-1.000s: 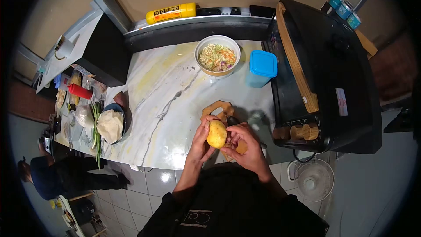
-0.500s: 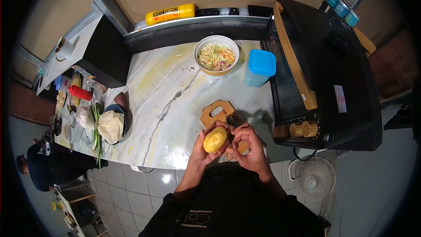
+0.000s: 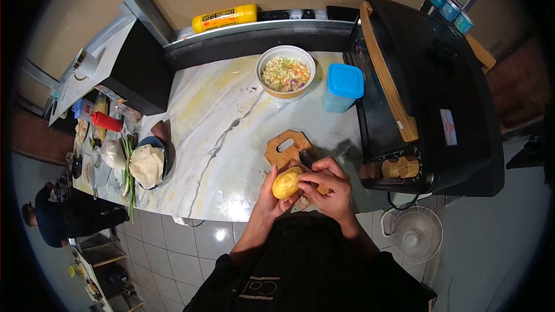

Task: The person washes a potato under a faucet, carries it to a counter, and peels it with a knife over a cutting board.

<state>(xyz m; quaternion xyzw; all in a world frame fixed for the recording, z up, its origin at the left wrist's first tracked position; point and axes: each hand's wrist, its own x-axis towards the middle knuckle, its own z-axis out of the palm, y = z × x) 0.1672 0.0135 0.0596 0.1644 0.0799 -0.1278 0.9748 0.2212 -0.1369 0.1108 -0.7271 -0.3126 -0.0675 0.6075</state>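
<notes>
Yellow-skinned and rounded, the potato [image 3: 287,183] is held in front of the person's torso, above the near edge of the tabletop [image 3: 196,101]. The left hand [image 3: 272,195] has its grip wrapped around it from the left and below. The right hand [image 3: 330,189] comes in from the other side, thumb and fingers drawn narrow and the fingertips touching the potato's right side; whether they also pinch something small, I cannot tell.

Beneath and just beyond the hands lies a wooden cutting board [image 3: 289,143] with an oval slot, its near part largely covered by them. A dark object [image 3: 307,156] at its right side is partly hidden behind the right hand, too covered to identify.

Farther out stands a white bowl [image 3: 267,58] of shredded vegetables [image 3: 286,74], with a blue-lidded container [image 3: 345,82] near it on the right. Next to that is a large black appliance [image 3: 445,92] with a wooden handle [image 3: 388,69].

Toward the left edge, a dark bowl [image 3: 166,159] holds pale sheets [image 3: 147,166], with green onions [image 3: 128,173] just beside it and a red bottle [image 3: 106,121] beyond. A yellow bottle [image 3: 225,18] lies on the back ledge. At far left, another person [image 3: 52,214] stands in dark clothes.
</notes>
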